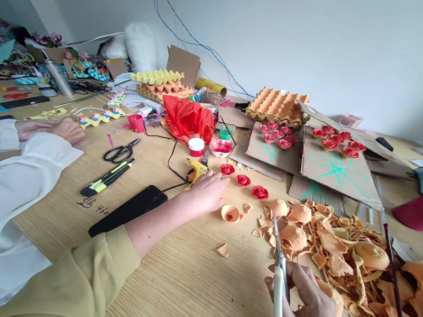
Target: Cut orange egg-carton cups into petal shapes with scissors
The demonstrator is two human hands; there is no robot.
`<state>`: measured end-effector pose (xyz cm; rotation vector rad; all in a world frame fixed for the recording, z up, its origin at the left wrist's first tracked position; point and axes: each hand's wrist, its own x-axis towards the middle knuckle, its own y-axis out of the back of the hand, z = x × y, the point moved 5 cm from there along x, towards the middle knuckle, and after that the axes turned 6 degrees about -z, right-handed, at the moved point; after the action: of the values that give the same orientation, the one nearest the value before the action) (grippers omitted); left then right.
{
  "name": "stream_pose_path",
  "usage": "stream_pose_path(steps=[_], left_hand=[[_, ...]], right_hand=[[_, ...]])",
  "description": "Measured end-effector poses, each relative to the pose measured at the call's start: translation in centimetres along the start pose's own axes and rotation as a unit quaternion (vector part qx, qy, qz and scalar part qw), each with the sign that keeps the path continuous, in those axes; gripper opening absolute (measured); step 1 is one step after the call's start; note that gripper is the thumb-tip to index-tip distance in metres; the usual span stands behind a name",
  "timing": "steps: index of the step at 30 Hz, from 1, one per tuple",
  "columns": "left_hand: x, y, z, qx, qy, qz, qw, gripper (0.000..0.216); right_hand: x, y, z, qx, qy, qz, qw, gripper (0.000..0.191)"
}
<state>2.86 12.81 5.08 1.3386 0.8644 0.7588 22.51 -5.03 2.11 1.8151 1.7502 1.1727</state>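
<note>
Orange cardboard cup (230,213) sits right at the fingertips of the left hand (208,193), which lies knuckles-up on the table (184,283); can't tell if it's pinching anything. Right hand (310,316) grips scissors (280,260), with the scrap pile (341,254) just beyond.

- Black scissors (119,153) and yellow-black utility knife (107,178): left of centre, side by side.
- Red plastic bag (188,117): far centre.
- Orange egg tray (278,105): far, behind cardboard sheet (352,183) bearing red paper roses (339,138).
</note>
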Motion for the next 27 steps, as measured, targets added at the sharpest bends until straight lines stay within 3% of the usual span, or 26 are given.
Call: stream_pose_path(steps=[5, 9, 13, 20, 27], left_hand=[[1.2, -0.5, -0.2, -0.001, -0.008, -0.015, 1.000, 0.032], [0.7, 0.0, -0.7, -0.026, -0.013, 0.017, 0.999, 0.037], [-2.3, 1.0, -0.9, -0.103, -0.036, 0.082, 0.991, 0.042], [-7.9, 0.4, -0.3, -0.143, -0.092, 0.132, 0.977, 0.043], [-10.2, -1.6, 1.9, -0.170, -0.116, 0.108, 0.973, 0.054]], right_hand=[[0.0, 0.1, -0.3, -0.005, -0.002, 0.005, 1.000, 0.024], [0.1, 0.2, -0.4, -0.001, -0.010, 0.009, 1.000, 0.027], [0.1, 0.3, -0.2, 0.005, -0.023, 0.001, 1.000, 0.024], [0.1, 0.0, 0.0, -0.007, -0.021, -0.006, 1.000, 0.025], [0.2, -0.3, 0.4, -0.007, -0.032, -0.015, 0.999, 0.023]])
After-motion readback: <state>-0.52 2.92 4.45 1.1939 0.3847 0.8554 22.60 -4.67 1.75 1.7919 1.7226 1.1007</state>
